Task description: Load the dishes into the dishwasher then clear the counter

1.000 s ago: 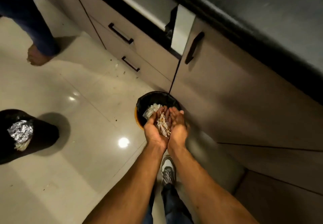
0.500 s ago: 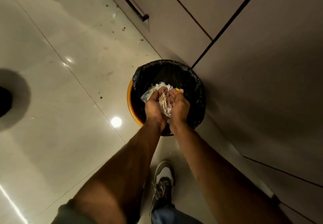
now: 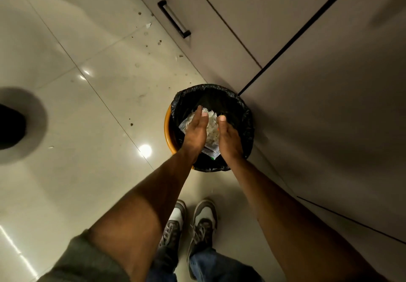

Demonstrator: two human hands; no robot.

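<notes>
A small orange bin [image 3: 167, 131] lined with a black bag [image 3: 246, 114] stands on the floor against the cabinets. My left hand [image 3: 195, 132] and my right hand [image 3: 229, 139] hover over its mouth, palms facing each other with a gap between them and the fingers stretched out. Pale shredded scraps [image 3: 212, 125] show in that gap, over white paper waste [image 3: 212, 151] lying in the bin. I cannot tell whether the scraps are falling or resting on the waste. Neither hand grips anything.
Beige cabinet fronts rise on the right, and a drawer with a black bar handle [image 3: 174, 19] is at the top. Crumbs [image 3: 151, 40] litter the glossy tiles near it. A dark round object [image 3: 11, 125] sits at the left edge. My shoes [image 3: 197, 222] stand just behind the bin.
My view has dropped down over the bin. My hands, cupped together around the scraps before, have parted above the bin and no longer hold them.
</notes>
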